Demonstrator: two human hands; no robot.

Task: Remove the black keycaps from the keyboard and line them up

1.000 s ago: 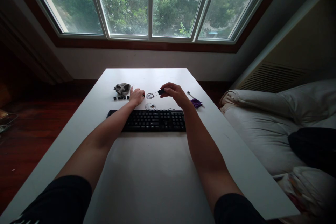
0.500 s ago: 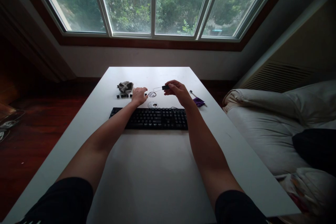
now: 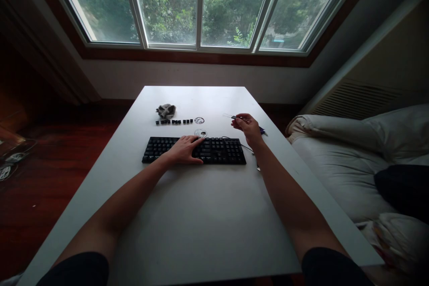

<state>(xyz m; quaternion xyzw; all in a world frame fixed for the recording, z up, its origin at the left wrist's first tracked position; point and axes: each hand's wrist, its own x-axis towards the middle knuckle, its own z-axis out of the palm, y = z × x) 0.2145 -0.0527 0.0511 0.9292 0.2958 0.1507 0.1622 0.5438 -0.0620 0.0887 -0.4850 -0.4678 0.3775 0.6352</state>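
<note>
A black keyboard (image 3: 219, 151) lies across the middle of the white table (image 3: 201, 214). My left hand (image 3: 184, 149) rests flat on its keys, fingers stretched out. My right hand (image 3: 247, 127) is raised beyond the keyboard's right end, fingers pinched on a wire keycap puller (image 3: 231, 116) whose loop points left. A row of loose black keycaps (image 3: 174, 121) lies beyond the keyboard, with a crumpled grey cloth (image 3: 166, 110) behind it.
Two small round clear discs (image 3: 199, 126) lie between the keycaps and the keyboard. A purple brush (image 3: 262, 131) peeks out behind my right hand. A thin cable (image 3: 250, 149) runs off the keyboard's right end. A bed with white bedding (image 3: 351, 161) flanks the table's right side.
My left hand came back from the keycaps and settled flat on the keyboard. My right hand carried the puller to the right, away from the discs. The row of keycaps is longer.
</note>
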